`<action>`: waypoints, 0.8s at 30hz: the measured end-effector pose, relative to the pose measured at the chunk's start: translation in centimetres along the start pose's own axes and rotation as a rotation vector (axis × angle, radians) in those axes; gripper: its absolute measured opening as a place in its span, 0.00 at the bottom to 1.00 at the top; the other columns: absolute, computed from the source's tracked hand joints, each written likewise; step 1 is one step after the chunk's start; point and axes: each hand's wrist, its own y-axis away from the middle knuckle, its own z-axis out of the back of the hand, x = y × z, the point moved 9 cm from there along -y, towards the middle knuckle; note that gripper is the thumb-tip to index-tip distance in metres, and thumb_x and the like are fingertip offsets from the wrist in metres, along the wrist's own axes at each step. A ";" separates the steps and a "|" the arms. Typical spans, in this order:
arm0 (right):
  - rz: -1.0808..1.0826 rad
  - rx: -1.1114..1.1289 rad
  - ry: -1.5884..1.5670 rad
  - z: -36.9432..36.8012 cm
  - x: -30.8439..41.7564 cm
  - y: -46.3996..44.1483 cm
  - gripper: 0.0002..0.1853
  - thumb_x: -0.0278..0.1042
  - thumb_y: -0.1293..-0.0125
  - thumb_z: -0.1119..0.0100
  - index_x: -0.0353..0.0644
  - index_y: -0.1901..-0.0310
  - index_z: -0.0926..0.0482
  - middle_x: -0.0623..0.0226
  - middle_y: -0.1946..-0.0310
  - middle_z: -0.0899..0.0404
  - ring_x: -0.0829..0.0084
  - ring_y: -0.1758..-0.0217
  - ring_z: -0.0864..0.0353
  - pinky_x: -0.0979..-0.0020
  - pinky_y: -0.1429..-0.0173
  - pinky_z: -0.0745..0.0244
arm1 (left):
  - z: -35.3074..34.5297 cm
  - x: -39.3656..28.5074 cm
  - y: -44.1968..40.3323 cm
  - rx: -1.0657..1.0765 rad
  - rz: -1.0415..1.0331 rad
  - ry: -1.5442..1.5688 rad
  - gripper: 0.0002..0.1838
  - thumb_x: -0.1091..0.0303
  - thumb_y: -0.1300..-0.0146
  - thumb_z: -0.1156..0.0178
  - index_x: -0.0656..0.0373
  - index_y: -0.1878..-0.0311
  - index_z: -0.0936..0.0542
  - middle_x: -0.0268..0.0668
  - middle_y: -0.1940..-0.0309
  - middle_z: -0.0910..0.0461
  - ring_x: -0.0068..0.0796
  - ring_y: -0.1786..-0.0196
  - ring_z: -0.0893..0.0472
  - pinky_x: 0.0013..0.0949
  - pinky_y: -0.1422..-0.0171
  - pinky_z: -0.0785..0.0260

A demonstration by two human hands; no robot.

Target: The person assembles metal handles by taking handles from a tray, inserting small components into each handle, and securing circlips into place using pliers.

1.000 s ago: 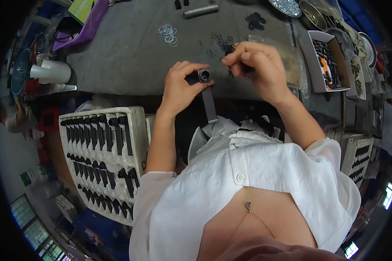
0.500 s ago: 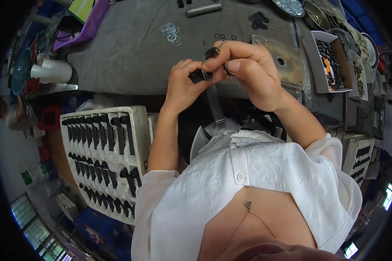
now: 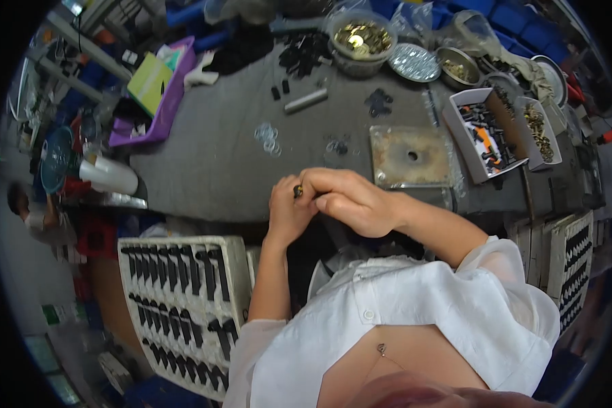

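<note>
My left hand [image 3: 291, 212] is closed around the dark metal part, which my fingers now mostly hide. Against it, my right hand [image 3: 352, 202] is bent over, its fingers pinching a small black piece [image 3: 298, 191] with a yellowish spot. Both hands meet at the front edge of the grey table [image 3: 204, 170]. Beyond them lie clear rings [image 3: 266, 138], a few small dark rings [image 3: 338, 147] and a metal tube [image 3: 306, 100]. A stained metal plate [image 3: 394, 160] with a hole is to the right.
A foam tray [image 3: 238, 272] of black parts stands at lower left, a purple basket [image 3: 173, 102] at back left. Bowls [image 3: 364, 66] of small metal pieces are at the back. A white box [image 3: 469, 146] of black and orange parts sits right. A person [image 3: 37, 217] is far left.
My right hand has come over to my left hand, bringing the small black piece to the held part. The view has tilted up, showing more of the table's back.
</note>
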 end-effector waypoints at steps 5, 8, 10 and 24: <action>0.030 -0.070 0.035 0.7 0.0 0.3 0.12 0.31 0.42 0.59 0.30 0.63 0.29 0.52 0.65 0.24 0.62 0.59 0.25 0.63 0.52 0.32 | -0.2 0.2 -0.1 -0.013 -0.009 0.047 0.10 0.71 0.57 0.33 0.61 0.72 0.25 0.39 0.73 0.24 0.43 0.65 0.25 0.41 0.59 0.35; 0.010 -0.107 -0.009 0.8 -0.6 0.7 0.12 0.31 0.41 0.60 0.31 0.64 0.29 0.55 0.67 0.25 0.66 0.62 0.27 0.66 0.55 0.32 | -0.6 0.5 0.1 0.008 0.036 0.106 0.11 0.70 0.57 0.32 0.61 0.72 0.25 0.38 0.73 0.24 0.41 0.67 0.25 0.40 0.60 0.34; 0.000 -0.095 -0.024 0.9 -0.9 0.8 0.12 0.31 0.41 0.60 0.31 0.64 0.29 0.57 0.68 0.25 0.69 0.64 0.27 0.67 0.56 0.32 | -0.5 1.0 0.1 -0.020 0.050 0.131 0.12 0.69 0.57 0.30 0.60 0.71 0.24 0.37 0.73 0.24 0.38 0.67 0.25 0.38 0.60 0.35; -0.133 -0.261 -0.197 1.9 -1.9 2.0 0.13 0.29 0.38 0.61 0.31 0.62 0.27 0.66 0.65 0.29 0.78 0.60 0.29 0.74 0.55 0.33 | 0.3 -1.3 0.6 -0.041 -0.066 -0.087 0.15 0.73 0.56 0.30 0.62 0.62 0.20 0.37 0.68 0.21 0.34 0.61 0.23 0.35 0.53 0.32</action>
